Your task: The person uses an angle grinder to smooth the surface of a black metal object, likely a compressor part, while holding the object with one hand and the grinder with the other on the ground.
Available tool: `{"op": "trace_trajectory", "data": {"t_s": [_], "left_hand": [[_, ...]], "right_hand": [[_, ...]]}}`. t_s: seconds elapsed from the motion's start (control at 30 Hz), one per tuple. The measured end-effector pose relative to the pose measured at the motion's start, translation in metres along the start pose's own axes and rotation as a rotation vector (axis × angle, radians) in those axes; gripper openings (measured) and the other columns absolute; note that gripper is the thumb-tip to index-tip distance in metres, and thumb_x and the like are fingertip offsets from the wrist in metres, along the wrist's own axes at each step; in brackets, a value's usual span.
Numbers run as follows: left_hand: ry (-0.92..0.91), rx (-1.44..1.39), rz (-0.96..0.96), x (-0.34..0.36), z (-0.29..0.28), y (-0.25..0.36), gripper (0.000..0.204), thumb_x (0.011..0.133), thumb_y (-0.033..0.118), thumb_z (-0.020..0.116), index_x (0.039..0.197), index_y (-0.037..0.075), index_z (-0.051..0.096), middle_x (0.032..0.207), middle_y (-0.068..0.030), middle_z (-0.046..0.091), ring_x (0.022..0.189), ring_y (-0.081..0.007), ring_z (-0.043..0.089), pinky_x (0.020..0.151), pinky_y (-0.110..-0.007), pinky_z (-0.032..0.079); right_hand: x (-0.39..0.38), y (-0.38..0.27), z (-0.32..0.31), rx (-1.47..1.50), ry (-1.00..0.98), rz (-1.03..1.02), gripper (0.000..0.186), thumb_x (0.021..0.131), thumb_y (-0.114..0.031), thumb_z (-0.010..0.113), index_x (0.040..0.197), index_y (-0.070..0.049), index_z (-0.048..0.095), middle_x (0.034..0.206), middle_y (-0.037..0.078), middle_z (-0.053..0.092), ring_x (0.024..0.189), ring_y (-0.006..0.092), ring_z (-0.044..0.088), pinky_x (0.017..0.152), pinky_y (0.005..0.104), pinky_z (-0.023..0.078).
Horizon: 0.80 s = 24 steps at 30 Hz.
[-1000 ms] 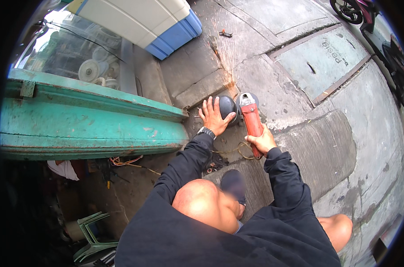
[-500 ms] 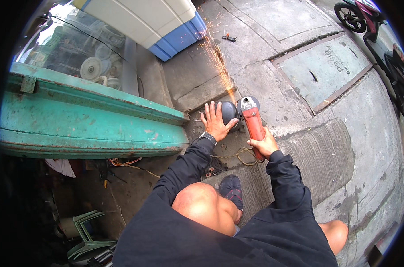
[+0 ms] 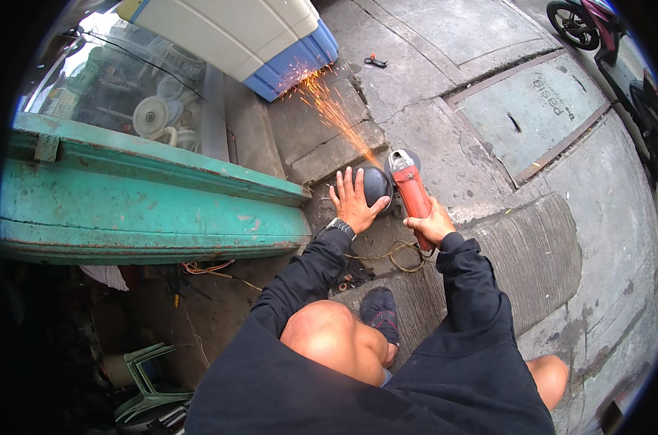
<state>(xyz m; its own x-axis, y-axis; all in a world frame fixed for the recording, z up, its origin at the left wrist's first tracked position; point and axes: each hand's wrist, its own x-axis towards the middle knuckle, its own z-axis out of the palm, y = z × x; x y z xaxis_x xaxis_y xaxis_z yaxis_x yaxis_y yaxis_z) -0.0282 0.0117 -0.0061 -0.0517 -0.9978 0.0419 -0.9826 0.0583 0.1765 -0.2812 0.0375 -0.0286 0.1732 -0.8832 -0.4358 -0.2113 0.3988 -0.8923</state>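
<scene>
Left hand (image 3: 353, 211) is spread wide, fingers fanned across a smooth black dome (image 3: 377, 184) over the concrete pavement (image 3: 432, 130), just left of a red angle grinder (image 3: 411, 193)! By the right hand (image 3: 434, 223), fingers curled round it, that grinder's body is gripped, its grey disc (image 3: 416, 158) held close beside the dome, though contact cannot be made out. Orange sparks (image 3: 337, 119) are thrown to the upper left, up against a white-and-blue plastic box (image 3: 289, 61), while a yellowish cord (image 3: 392, 254) is looped near the grinder's rear end.
</scene>
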Motion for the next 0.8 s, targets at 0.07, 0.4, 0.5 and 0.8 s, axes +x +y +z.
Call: {"op": "trace_trajectory", "data": {"t_s": [0.07,0.4,0.5,0.8], "left_hand": [[-0.002,-0.004,0.000,0.001,0.000,0.003,0.108,0.088,0.076,0.065,0.166,0.011,0.028,0.171,-0.0220,0.023,0.161,-0.0444,0.011,0.125,-0.067,0.006],[-0.003,0.001,-0.001,0.001,0.000,0.004,0.107,0.089,0.075,0.066,0.166,0.012,0.027,0.171,-0.0220,0.023,0.161,-0.0443,0.011,0.124,-0.068,0.007],[-0.001,0.001,0.001,-0.001,0.000,0.002,0.107,0.089,0.074,0.066,0.165,0.011,0.027,0.171,-0.0220,0.023,0.161,-0.0440,0.011,0.125,-0.068,0.007],[-0.037,-0.012,-0.007,0.002,-0.001,0.002,0.110,0.088,0.079,0.063,0.167,0.011,0.026,0.172,-0.0213,0.020,0.162,-0.0441,0.007,0.124,-0.070,0.005]], "right_hand": [[-0.001,-0.002,-0.002,0.017,0.005,-0.015,0.084,0.069,-0.033,0.094,0.135,0.003,0.055,0.122,0.025,0.071,0.114,0.0361,0.070,0.099,0.0436,0.054],[-0.021,0.015,-0.002,-0.011,0.033,-0.009,0.092,0.070,-0.033,0.094,0.143,0.003,0.051,0.129,0.025,0.068,0.118,0.0368,0.069,0.103,0.0430,0.052],[-0.026,0.013,0.000,-0.010,0.022,0.017,0.094,0.070,-0.034,0.094,0.143,0.003,0.050,0.131,0.026,0.067,0.120,0.0365,0.068,0.104,0.0425,0.052],[-0.002,0.007,-0.002,-0.029,0.015,0.003,0.097,0.069,-0.037,0.094,0.144,0.005,0.050,0.130,0.026,0.068,0.119,0.0368,0.068,0.104,0.0423,0.052]]}}
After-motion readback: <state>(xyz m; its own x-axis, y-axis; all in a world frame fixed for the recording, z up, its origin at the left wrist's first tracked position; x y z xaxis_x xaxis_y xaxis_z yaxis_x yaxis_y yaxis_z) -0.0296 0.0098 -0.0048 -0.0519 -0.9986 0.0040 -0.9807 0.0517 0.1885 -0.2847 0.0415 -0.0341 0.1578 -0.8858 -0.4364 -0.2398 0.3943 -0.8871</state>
